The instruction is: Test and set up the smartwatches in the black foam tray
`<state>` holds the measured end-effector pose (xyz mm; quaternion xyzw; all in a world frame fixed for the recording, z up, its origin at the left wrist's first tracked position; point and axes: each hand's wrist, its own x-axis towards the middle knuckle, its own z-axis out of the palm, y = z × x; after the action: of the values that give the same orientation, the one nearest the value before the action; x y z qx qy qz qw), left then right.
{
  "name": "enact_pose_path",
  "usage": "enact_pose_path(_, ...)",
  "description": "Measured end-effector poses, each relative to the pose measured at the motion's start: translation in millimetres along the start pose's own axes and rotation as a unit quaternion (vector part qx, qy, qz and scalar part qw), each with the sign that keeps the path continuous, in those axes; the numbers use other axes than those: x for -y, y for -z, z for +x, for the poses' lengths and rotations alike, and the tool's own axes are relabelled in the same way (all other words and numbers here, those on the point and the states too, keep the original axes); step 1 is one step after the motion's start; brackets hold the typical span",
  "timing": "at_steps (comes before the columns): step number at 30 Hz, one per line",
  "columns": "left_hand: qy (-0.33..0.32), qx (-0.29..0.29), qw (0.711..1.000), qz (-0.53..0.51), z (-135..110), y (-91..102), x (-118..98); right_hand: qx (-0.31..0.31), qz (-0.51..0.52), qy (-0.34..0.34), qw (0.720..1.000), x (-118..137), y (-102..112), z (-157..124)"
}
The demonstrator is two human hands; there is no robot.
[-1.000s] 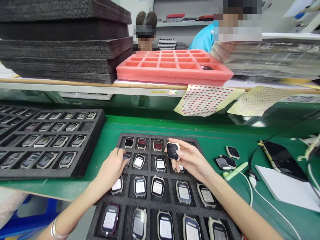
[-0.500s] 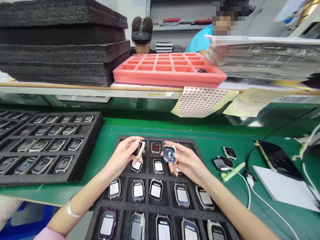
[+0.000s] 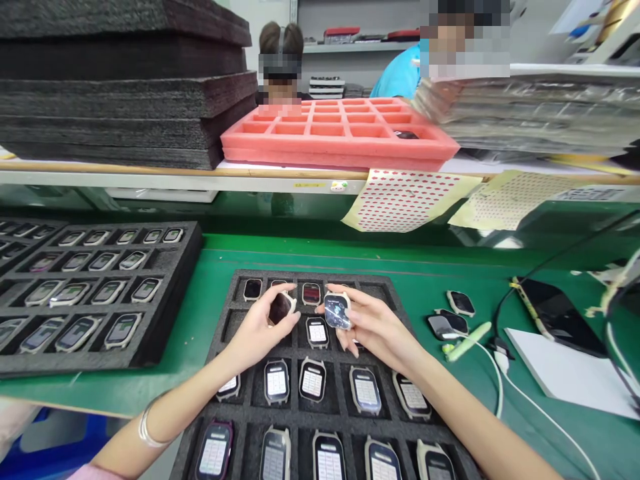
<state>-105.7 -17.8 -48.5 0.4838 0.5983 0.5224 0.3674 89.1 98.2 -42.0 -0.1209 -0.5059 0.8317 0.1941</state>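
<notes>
A lit watch (image 3: 337,311) is above the far part of the near foam tray (image 3: 295,415), its edges pinched between the thumb and fingers of the right hand (image 3: 375,323). Just to its left, a dark watch (image 3: 281,308) sits tilted in the left hand (image 3: 256,331), also gripped by thumb and fingers. Below them, most visible slots of the tray hold watches, many showing pale screens.

The grips look light and catch mainly the rims, so a slip could drop either watch onto the screens beneath and scratch them. Because the hands work close together, a careless turn could knock the two cases against each other.

On the green surface (image 3: 213,257), another tray (image 3: 173,310) of watches lies to the left. To the right, two loose watches lie near a white cable (image 3: 501,390); a sleeve or arm catching that cable might drag things about.
</notes>
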Motion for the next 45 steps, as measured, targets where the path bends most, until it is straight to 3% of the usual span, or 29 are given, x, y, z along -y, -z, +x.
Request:
enact_pose_path(16, -0.057, 0.033, 0.995, 0.069, -8.1, -2.3, 1.6, 0.002, -0.021, -0.003, 1.000, -0.9, -2.6, -0.5)
enact_pose_path(30, -0.052, -0.009, 0.993, 0.106, -9.6, -2.0, 0.3, 0.004, -0.028, -0.015, 0.999, -1.2, -8.6, -4.0)
enact_pose_path(45, -0.065, -0.013, 0.990, 0.127, -10.4, -0.8, -0.5, 0.002, -0.051, -0.020, 0.999, 0.2, -8.6, -3.0)
